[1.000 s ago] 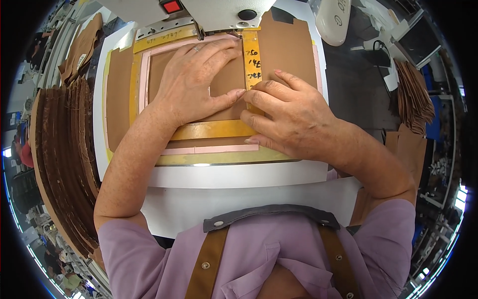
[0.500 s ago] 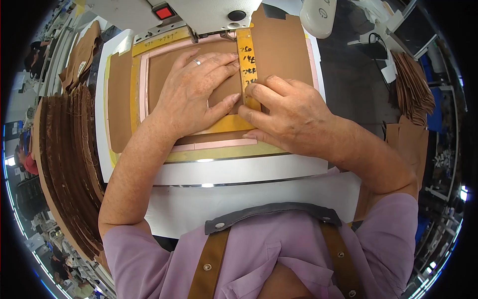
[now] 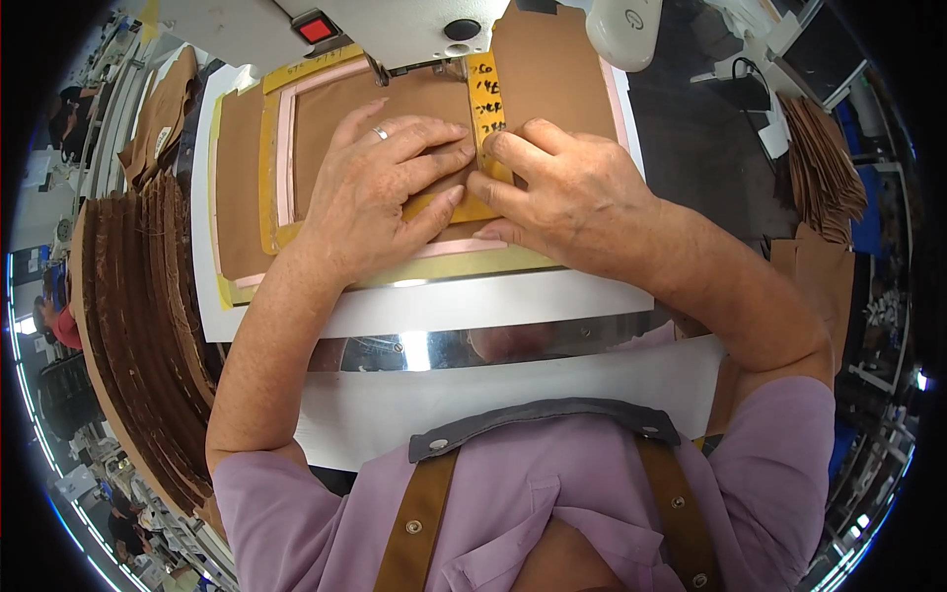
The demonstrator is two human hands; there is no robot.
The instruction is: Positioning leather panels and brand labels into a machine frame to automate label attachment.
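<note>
A yellow template frame [image 3: 483, 79] with marks on its right bar and pink strips [image 3: 288, 158] inside lies over a brown panel [image 3: 385, 94], under the sewing machine head [image 3: 434, 35]. My left hand [image 3: 390, 183] rests flat on the brown panel inside the frame, fingers apart, fingertips near the right bar. My right hand [image 3: 557, 192] has its fingers curled on that bar and its thumb at the lower edge. A white board [image 3: 473, 301] lies beneath, with part of a metal plate [image 3: 370, 350] showing nearer me.
Tall stacks of brown pieces [image 3: 133, 326] stand at the left, with folded pieces [image 3: 158, 113] behind. More brown bundles [image 3: 819, 168] lie at the right. A white housing [image 3: 621, 30] with a button hangs at the upper right. Other people [image 3: 61, 326] show small at the left rim.
The frame, panels and white board have moved away from me, towards the machine, with both hands on them. More of the metal plate shows at the near side.
</note>
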